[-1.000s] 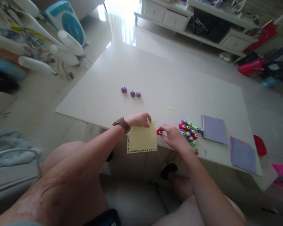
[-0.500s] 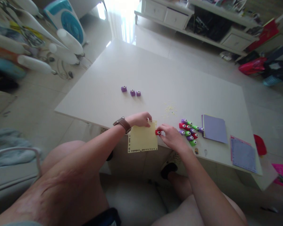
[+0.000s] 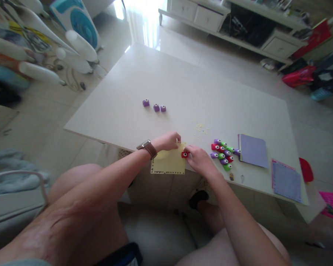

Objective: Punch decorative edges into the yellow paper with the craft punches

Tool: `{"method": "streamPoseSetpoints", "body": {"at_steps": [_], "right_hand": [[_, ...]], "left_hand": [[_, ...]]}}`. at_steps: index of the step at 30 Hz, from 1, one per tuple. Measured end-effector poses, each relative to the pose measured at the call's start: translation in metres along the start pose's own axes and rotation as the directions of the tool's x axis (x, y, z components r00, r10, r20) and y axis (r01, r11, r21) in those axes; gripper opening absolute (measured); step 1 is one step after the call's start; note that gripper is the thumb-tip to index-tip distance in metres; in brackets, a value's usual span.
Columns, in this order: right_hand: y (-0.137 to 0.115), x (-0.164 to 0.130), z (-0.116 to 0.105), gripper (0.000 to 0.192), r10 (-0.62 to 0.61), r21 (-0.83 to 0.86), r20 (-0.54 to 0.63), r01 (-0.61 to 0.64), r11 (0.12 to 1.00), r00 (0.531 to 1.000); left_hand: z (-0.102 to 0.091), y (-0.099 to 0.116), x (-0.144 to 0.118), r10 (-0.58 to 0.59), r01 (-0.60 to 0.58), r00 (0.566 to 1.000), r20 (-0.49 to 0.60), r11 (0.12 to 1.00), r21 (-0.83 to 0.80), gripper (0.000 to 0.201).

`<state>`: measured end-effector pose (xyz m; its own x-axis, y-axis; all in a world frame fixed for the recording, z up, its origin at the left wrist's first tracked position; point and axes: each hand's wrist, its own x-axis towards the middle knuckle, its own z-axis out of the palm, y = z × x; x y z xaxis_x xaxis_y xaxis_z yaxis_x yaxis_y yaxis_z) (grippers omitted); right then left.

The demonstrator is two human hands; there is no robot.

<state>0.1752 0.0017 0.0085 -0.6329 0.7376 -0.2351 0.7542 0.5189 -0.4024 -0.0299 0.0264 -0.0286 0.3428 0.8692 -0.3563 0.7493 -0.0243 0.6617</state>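
A square sheet of yellow paper [image 3: 168, 162] with small punched shapes along its edges hangs partly over the table's near edge. My left hand [image 3: 170, 141], with a brown-strapped watch on the wrist, pinches the paper's top edge. In my right hand [image 3: 198, 158] is a small red craft punch [image 3: 185, 154], gripped at the paper's right edge near the top corner. A cluster of red, green and purple craft punches [image 3: 222, 155] lies to the right of that hand. Yellow paper bits [image 3: 201, 127] are scattered on the table beyond the hands.
Three purple punches [image 3: 156, 107] stand farther back on the white table [image 3: 211, 92]. At the right lie a stack of purple paper [image 3: 253, 150] and a punched bluish sheet [image 3: 287, 182] over pink paper. A blue-and-white fan [image 3: 79, 26] stands on the floor at far left.
My right hand and the red punch have shifted slightly left and up along the paper's right edge. The paper's lower edge has tilted up a little. My left hand has moved slightly right.
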Motion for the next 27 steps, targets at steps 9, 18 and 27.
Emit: {"method": "streamPoseSetpoints", "body": {"at_steps": [9, 18, 27], "right_hand": [[-0.002, 0.000, -0.001, 0.019, -0.013, 0.024, -0.002, 0.013, 1.000, 1.000], [-0.002, 0.001, -0.002, 0.017, -0.013, 0.015, 0.009, 0.013, 1.000, 1.000], [-0.001, 0.002, -0.006, 0.008, 0.007, 0.242, 0.035, -0.016, 0.970, 0.999]], "left_hand": [[0.011, 0.004, -0.006, 0.058, -0.051, 0.991, -0.122, 0.997, 0.052, 0.029], [0.012, 0.006, -0.007, 0.040, -0.031, 0.989, -0.142, 0.997, 0.067, 0.027], [0.014, 0.006, -0.008, 0.038, -0.023, 0.985, -0.166, 0.996, 0.088, 0.029]]}}
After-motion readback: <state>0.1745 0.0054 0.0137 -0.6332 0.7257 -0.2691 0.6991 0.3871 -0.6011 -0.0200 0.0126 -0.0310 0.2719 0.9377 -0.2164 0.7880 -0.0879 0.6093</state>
